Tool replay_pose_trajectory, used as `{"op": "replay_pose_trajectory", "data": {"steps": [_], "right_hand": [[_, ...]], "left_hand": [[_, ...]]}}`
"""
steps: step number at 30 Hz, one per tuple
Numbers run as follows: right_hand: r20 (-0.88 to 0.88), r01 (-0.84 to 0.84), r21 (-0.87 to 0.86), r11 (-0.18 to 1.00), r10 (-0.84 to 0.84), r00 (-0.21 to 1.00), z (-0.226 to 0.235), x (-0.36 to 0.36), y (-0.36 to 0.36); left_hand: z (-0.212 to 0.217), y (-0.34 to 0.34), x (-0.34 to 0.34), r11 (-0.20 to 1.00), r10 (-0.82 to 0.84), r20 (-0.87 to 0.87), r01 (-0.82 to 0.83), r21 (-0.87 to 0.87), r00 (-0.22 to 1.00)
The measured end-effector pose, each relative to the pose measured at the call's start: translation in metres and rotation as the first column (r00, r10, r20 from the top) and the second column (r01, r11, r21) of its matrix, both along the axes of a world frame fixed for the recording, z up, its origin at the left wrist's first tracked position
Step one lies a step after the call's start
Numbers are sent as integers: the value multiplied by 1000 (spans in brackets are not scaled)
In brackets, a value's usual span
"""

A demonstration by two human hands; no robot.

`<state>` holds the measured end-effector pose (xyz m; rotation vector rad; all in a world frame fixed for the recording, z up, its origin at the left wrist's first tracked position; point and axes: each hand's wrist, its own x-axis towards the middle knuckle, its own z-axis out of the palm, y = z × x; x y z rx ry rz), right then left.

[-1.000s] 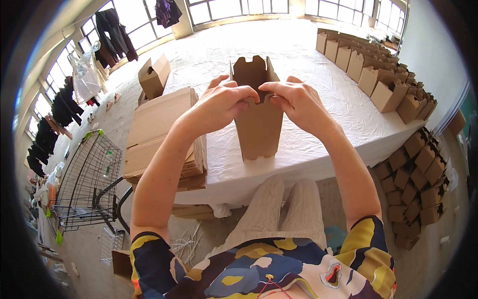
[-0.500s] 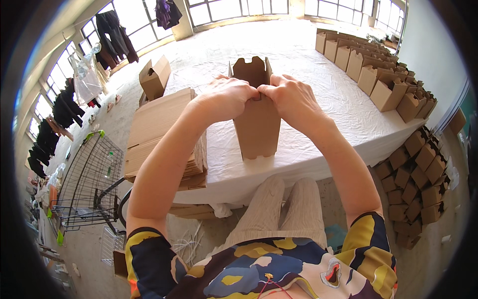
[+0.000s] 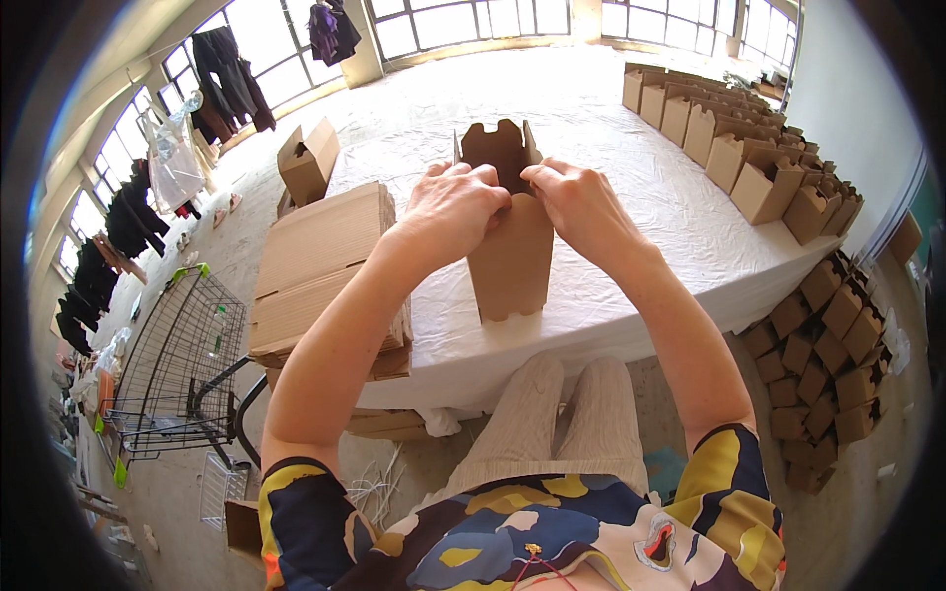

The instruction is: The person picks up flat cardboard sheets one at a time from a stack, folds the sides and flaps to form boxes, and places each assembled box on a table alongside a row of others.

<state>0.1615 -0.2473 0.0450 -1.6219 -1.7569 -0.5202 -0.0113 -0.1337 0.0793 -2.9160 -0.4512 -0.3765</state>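
A brown cardboard box point(image 3: 510, 258) stands upright on the white-covered table point(image 3: 601, 281) in front of me, its top open and its far panel notched. My left hand point(image 3: 459, 204) grips the left side of the near panel's upper edge, fingers curled over it. At the right upper corner, my right hand point(image 3: 570, 193) pinches the box's side edge between thumb and fingers. Both hands hide parts of the rim. Left of the box lies a stack of flat cardboard sheets point(image 3: 320, 246), close to my left forearm.
Rows of folded boxes point(image 3: 739, 158) line the table's right side. More boxes point(image 3: 828, 345) are heaped on the floor below them. Another box point(image 3: 307, 163) stands beyond the sheet stack. A wire shopping cart point(image 3: 177, 345) is at the left, near hanging dark clothes point(image 3: 128, 212).
My hands have moved apart along the rim; my right hand has shifted from the near panel's edge to the right corner. The near panel's rounded top edge now shows between them.
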Motion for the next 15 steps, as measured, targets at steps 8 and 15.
{"op": "replay_pose_trajectory", "data": {"steps": [8,15], "right_hand": [[-139,-75,13,997,76,987,0,2,-1],[-185,-104,46,993,111,976,-3,4,-2]], "left_hand": [[2,-13,5,959,79,-165,-30,282,983],[-33,-39,12,826,-187,209,39,562,960]]}}
